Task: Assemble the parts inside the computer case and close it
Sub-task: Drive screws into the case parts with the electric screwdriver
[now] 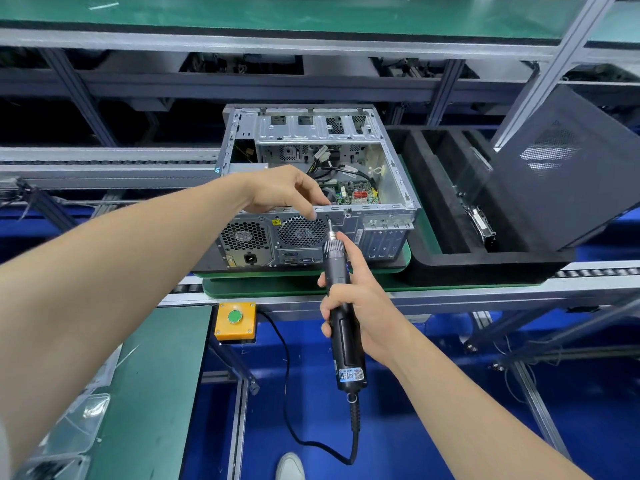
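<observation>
An open grey computer case (398, 174) lies on its side on a green pallet (263, 289), rear panel toward me, motherboard and cables showing inside. My right hand (360, 299) grips a black electric screwdriver (341, 306), its bit tip set against the case's rear top edge above the round fan grille. My left hand (287, 192) rests on that same edge, fingers curled down beside the bit; whether they pinch a screw is hidden. The black side panel (561, 168) leans tilted in a black foam tray (450, 265) to the right of the case.
A yellow box with a green button (235, 320) sits below the conveyor rail. The screwdriver's black cable (287, 393) loops down toward the blue floor. A green mat-topped bench (149, 393) is at the lower left. Aluminium frame rails and a shelf run behind the case.
</observation>
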{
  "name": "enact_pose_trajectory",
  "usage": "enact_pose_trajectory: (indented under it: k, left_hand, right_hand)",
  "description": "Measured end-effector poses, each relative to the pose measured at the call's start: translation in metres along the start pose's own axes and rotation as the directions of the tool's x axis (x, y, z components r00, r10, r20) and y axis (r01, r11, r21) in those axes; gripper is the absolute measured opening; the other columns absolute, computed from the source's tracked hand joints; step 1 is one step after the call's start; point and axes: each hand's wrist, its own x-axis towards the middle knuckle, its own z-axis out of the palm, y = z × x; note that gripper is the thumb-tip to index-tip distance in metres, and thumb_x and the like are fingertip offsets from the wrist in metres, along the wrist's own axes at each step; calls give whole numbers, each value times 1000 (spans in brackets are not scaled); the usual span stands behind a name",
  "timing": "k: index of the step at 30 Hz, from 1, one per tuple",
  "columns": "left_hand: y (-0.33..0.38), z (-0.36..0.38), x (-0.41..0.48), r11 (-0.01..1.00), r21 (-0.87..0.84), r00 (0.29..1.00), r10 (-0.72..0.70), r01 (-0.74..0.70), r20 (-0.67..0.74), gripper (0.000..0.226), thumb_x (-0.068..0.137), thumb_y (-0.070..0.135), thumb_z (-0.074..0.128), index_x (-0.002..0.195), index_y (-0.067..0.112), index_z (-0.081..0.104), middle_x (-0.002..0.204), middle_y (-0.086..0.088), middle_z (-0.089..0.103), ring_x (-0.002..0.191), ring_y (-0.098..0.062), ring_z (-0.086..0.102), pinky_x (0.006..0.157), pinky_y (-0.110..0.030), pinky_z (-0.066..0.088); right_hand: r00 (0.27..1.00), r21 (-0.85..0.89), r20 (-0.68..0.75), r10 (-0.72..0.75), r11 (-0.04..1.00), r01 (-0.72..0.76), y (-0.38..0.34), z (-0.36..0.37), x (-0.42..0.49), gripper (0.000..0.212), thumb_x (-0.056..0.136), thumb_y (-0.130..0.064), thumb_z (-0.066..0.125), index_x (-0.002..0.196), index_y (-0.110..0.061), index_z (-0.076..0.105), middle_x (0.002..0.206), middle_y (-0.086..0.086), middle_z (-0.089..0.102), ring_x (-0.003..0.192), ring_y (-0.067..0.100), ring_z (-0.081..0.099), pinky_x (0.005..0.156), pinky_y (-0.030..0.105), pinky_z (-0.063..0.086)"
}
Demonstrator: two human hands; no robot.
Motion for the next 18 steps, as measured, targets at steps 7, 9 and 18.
enact_pose_trajectory:
  k: [7, 9, 18]
  left_hand:
    - [4, 16, -5, 992, 110, 990, 80, -67, -119, 25, 74, 13, 89, 95, 13, 76, 92, -5, 76, 74, -8, 63, 71, -23, 50]
    - [5, 20, -4, 990, 127, 987, 78, -60, -143, 25, 72, 21, 92, 91, 15, 77, 84, 2, 75, 71, -7, 62, 68, -22, 48]
    - [4, 22, -5, 989, 143, 979, 68, -41, -193, 23, 70, 30, 93, 85, 22, 78, 84, 3, 76, 71, -8, 63, 75, -34, 52]
  right_hand:
    - [1000, 3, 10, -3, 1000, 3, -1, 1, 1, 106, 67, 10, 60, 137, -68, 46, 108, 14, 52, 60, 25, 51, 58, 40, 50]
    - [1000, 5, 9, -5, 1000, 5, -1, 1, 2, 106, 68, 10, 59, 138, -68, 46, 108, 14, 52, 60, 25, 51, 58, 40, 50]
    - [1000, 12, 18, 5, 1000, -5, 1, 1, 0, 106, 68, 10, 59, 137, -68, 46, 108, 14, 52, 61, 26, 52, 58, 40, 50]
